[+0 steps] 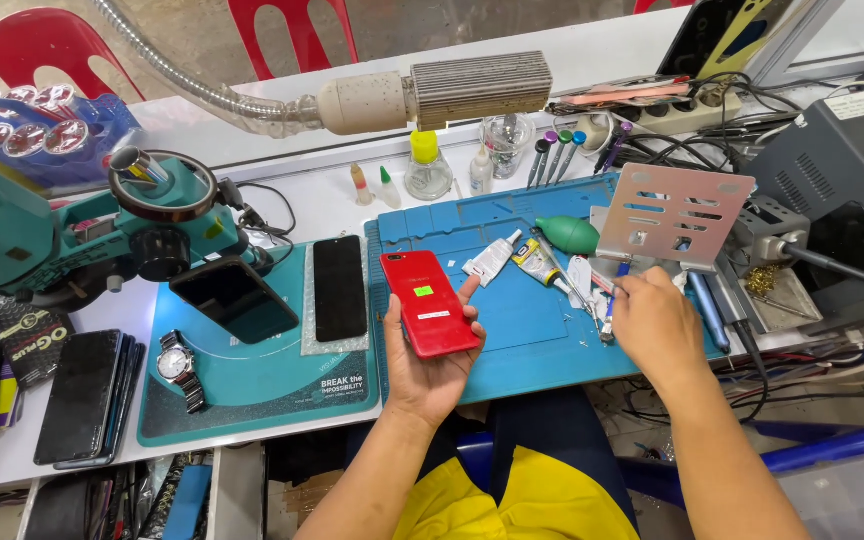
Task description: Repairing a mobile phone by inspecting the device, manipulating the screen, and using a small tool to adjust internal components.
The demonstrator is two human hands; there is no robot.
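The left hand (432, 360) cradles a glossy red rectangular phone (429, 303), back upward, in its palm, fingers curled round its right edge and thumb along the left, just above the blue silicone work mat (512, 330). The right hand (655, 325) is closed on a thin blue-handled tool (609, 312), tip down on the mat. Beyond lie a white glue tube (492, 257) and a perforated grey metal plate (674, 213).
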